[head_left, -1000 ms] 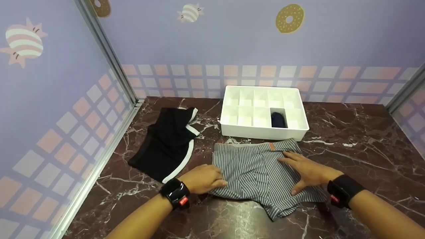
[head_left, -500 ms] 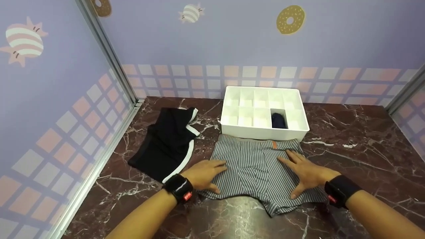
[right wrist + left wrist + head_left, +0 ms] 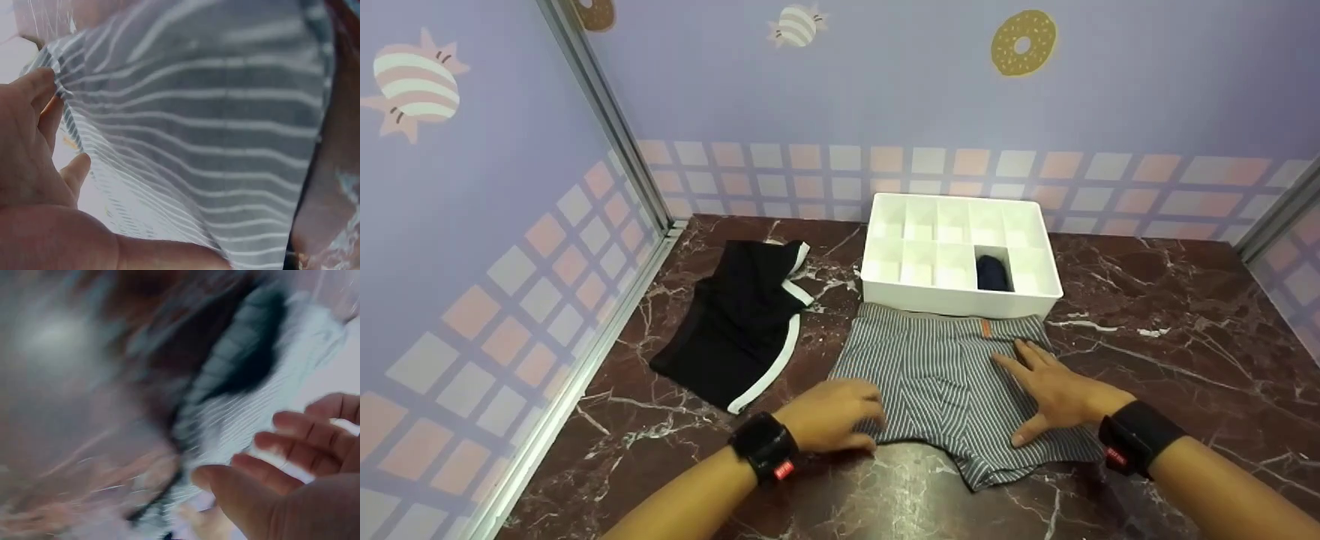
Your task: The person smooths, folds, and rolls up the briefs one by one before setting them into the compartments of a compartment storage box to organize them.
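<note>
Grey-and-white striped boxer briefs [image 3: 930, 375] lie spread on the dark marble-patterned surface, waistband towards the white box and a small orange tag on it. My left hand [image 3: 834, 415] is over their left leg, fingers loosely bent; in the left wrist view its thumb [image 3: 236, 495] and fingers stand apart with nothing between them. On the right side, my right hand [image 3: 1054, 390] rests with fingers and thumb spread on the fabric. The right wrist view shows the striped cloth [image 3: 214, 129] lifted near the thumb of that hand.
Just behind the briefs stands a white divided box [image 3: 960, 300], with a dark navy rolled cloth [image 3: 992, 274] in one front compartment. A black garment with white trim [image 3: 735, 322] lies to the left. Patterned walls [image 3: 840, 90] enclose the back and sides.
The left side of the briefs became flatter and wider, its waistband shifting towards the box. My left hand spread its fingers, then bent them again and moved slightly nearer me. My right hand stayed nearly still.
</note>
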{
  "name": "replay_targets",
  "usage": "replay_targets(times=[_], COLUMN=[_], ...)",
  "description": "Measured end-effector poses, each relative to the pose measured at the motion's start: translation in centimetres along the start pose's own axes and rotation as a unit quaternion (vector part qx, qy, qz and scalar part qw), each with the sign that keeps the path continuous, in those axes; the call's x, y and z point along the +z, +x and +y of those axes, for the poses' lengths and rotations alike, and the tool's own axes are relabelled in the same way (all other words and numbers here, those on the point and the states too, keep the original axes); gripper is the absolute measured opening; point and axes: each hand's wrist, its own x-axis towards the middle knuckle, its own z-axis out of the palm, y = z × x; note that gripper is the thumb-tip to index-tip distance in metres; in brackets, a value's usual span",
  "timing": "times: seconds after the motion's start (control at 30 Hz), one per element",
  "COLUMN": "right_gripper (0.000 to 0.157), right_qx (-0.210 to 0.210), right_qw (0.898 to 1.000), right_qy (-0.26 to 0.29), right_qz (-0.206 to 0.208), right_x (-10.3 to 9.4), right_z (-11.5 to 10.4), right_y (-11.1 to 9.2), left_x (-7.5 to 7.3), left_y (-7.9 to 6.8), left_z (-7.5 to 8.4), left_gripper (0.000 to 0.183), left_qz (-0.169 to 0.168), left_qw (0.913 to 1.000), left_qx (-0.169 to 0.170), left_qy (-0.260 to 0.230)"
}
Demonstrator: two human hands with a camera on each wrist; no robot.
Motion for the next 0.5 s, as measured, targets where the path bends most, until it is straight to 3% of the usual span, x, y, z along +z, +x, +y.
replay_targets(times=[0.1,0.3,0.4,0.5], right_gripper=[0.12,0.121,0.121,0.121], right_qx=[-0.006,0.005,0.003,0.003], right_qw=[1.0,1.0,1.0,1.0], right_qy=[-0.008,-0.012,-0.015,-0.015], right_qz=[0.004,0.002,0.0,-0.001], right_x=[0.1,0.4,0.5,0.5], right_z=[0.0,0.1,0.0,-0.1], right_y=[0.0,0.1,0.2,0.1], left_x=[0.7,1.4,0.9,0.2], left_y=[0.9,2.9,3.4,3.8], left_z=[1.3,2.3,2.5,2.6], left_gripper=[0.029,0.017,0.009,0.01], left_qz=[0.009,0.014,-0.014,-0.053], left_qw=[0.9992,0.9957,0.9939,0.9953], left_qx=[0.028,-0.002,-0.016,-0.037], left_qy=[0.025,0.091,0.108,0.072])
